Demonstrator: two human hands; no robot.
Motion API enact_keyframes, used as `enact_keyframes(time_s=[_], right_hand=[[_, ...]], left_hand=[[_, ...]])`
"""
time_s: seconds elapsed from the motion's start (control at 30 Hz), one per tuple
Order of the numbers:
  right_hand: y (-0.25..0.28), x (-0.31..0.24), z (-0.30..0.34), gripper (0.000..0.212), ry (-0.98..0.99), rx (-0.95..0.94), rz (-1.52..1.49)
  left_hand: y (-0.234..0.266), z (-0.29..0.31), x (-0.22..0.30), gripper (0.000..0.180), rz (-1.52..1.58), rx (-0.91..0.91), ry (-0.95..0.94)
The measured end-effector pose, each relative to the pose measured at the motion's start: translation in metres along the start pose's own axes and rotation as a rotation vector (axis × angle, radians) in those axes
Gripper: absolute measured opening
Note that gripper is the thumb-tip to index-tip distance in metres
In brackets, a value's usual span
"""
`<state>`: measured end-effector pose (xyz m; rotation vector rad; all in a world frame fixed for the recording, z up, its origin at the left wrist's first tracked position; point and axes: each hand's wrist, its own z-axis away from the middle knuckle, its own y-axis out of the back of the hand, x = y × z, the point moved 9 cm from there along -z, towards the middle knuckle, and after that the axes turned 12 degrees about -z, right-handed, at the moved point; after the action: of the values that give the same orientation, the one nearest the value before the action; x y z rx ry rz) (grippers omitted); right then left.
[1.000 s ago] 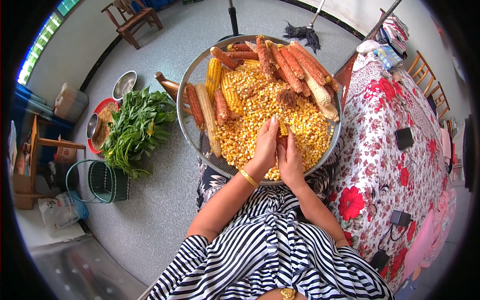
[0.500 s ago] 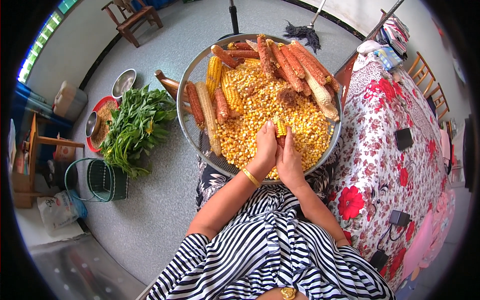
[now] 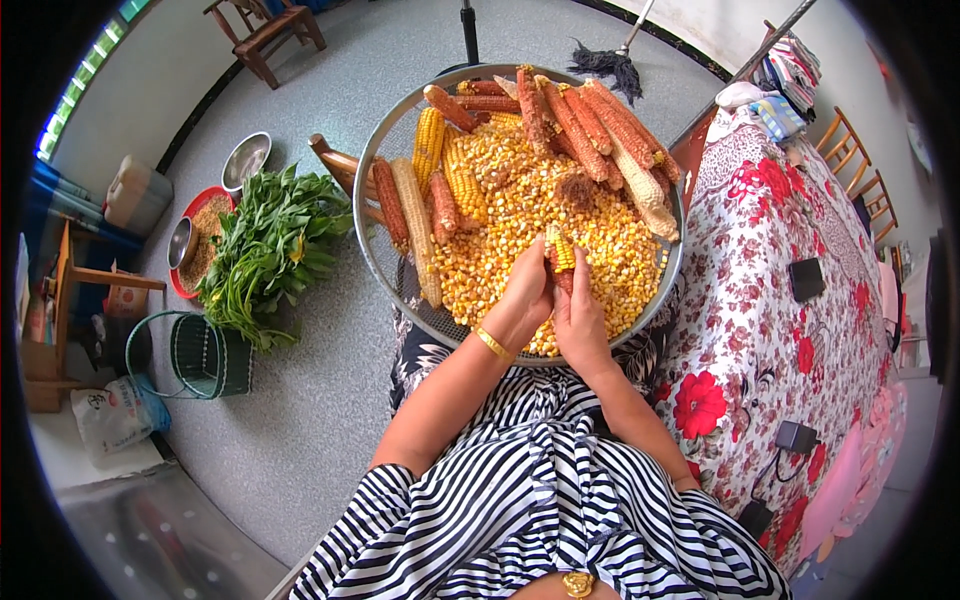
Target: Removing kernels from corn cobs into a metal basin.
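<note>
Between my two hands is a partly stripped corn cob (image 3: 561, 256), with yellow kernels at its far end and bare red core below. My left hand (image 3: 528, 285) grips it from the left, thumb up along the cob. Wrapped round its right side is my right hand (image 3: 583, 318). Both hands are over a round mesh sieve (image 3: 366, 235) on my lap, heaped with loose yellow corn kernels (image 3: 500, 250). Stripped red cobs (image 3: 585, 122) lie along its far right rim. At the left are full yellow ears (image 3: 428, 140) and a pale bare cob (image 3: 415, 230).
Leafy greens (image 3: 265, 245) lie on the floor at left, beside a red basin (image 3: 190, 290), a metal bowl (image 3: 246, 160) and a green basket (image 3: 210, 355). A flowered cloth (image 3: 740, 340) covers the surface at right, with a black phone-like object (image 3: 806, 280) on it. A mop (image 3: 608, 70) stands beyond.
My left hand has shifted slightly left and its thumb lies lower on the cob. More of the cob's stripped red side shows. The other cobs have stayed put.
</note>
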<state>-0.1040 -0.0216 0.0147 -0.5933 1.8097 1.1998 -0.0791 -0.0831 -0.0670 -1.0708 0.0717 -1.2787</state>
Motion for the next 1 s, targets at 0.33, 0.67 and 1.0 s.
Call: enact_keyframes(time_s=[0.33, 0.67, 1.0], right_hand=[[0.021, 0.002, -0.002, 0.052, 0.036, 0.093, -0.015], [0.016, -0.003, 0.003, 0.051, 0.066, 0.036, -0.018], [-0.015, 0.035, 0.018, 0.033, -0.471, -0.072, -0.903]], left_hand=[[-0.006, 0.029, 0.039, 0.025, -0.682, 0.0, -0.498], [-0.044, 0.068, 0.079, 0.012, -1.657, 0.272, -1.173], [-0.011, 0.03, 0.064, 0.017, -1.481, 0.188, -0.872]])
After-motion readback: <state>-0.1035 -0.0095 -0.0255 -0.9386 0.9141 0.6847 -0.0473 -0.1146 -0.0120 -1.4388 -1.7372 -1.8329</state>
